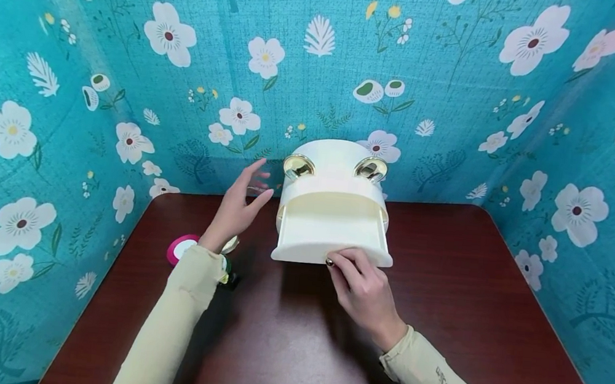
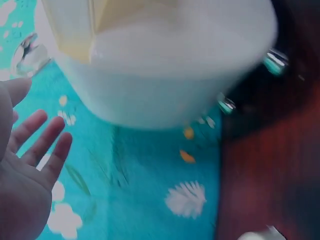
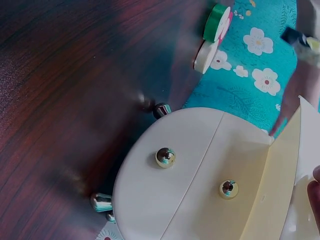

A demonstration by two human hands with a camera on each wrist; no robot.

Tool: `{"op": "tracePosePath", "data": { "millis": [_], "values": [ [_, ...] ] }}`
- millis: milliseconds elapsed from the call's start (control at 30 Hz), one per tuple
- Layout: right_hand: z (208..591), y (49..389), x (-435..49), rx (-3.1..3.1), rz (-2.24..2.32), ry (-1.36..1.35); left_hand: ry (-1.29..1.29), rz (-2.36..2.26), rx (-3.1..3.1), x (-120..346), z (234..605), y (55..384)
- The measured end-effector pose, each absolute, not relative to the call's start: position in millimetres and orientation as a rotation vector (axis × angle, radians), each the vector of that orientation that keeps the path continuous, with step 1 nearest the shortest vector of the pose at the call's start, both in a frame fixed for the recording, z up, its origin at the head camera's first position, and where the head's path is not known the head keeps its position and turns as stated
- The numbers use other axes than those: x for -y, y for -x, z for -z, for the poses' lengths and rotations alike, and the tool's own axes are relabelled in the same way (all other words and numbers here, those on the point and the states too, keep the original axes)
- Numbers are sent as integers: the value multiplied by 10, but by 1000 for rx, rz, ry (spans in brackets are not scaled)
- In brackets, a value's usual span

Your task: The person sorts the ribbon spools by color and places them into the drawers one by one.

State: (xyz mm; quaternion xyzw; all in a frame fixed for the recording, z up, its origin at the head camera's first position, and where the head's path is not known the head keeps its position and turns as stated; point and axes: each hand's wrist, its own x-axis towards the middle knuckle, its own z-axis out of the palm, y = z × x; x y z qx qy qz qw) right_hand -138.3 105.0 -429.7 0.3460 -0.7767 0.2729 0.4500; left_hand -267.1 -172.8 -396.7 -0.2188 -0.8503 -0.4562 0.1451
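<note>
A white cabinet with a rounded body (image 1: 327,157) stands on the table, its top drawer (image 1: 332,225) pulled out. No contents show in that drawer. My right hand (image 1: 361,290) pinches the small gold knob (image 1: 329,261) on the drawer's front. In the right wrist view, its fingers (image 3: 315,195) show at the right edge, and two lower drawer fronts bear gold knobs (image 3: 165,157). My left hand (image 1: 236,207) hovers left of the cabinet, fingers spread and holding nothing. The left wrist view shows that hand (image 2: 30,175) beside the cabinet's blurred white side (image 2: 150,95).
Two round gold-rimmed pieces (image 1: 299,165) sit on the cabinet's upper part. Short shiny legs (image 3: 162,110) support it. Left on the dark red table (image 1: 441,304) lie a pink round item (image 1: 174,252) and a green roll (image 3: 214,22), partly behind my left forearm. Flowered blue cloth (image 1: 320,63) stands behind.
</note>
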Motion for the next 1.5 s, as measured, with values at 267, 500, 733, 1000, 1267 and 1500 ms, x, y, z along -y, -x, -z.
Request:
{"op": "tracePosePath", "data": {
  "millis": [267,500,733,1000,1267,1500],
  "values": [
    [4296,1387,-1056,1927,-682,-850,493,1075,2691,2293,4374,2360],
    [4299,1389,-1052,1918,-688,-850,421,932,2846,2740,4724,2047],
    [4288,1386,-1055,1917,-692,-848,327,788,2976,3059,4996,1855],
    [4286,1385,-1048,1914,-695,-852,306,689,3019,3158,5195,1790],
    [4290,1380,-1048,1914,-687,-845,318,573,3030,3145,5270,1853],
    [4294,1376,-1060,1912,-690,-846,310,495,3047,3082,5293,1895]
  ]
}}
